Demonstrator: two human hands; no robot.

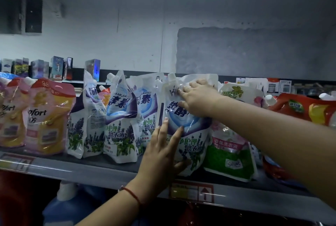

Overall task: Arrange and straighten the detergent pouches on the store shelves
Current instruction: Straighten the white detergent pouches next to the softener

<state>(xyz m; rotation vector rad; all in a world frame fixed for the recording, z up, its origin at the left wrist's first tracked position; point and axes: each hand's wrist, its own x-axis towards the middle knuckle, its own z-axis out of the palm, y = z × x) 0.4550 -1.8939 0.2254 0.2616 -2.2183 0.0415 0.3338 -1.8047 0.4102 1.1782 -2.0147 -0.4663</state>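
A white and purple lavender detergent pouch stands upright at the shelf's front, its spout cap at the upper left. My left hand lies flat against its lower left side with straight fingers, thumb under the bottom edge. My right hand presses on its upper front, fingers spread over the top. Several matching lavender pouches lean unevenly to the left of it.
Pink and yellow softener pouches stand at the far left. A green and pink pouch and red pouches sit to the right. The grey shelf edge carries price tags. Small boxes line the back.
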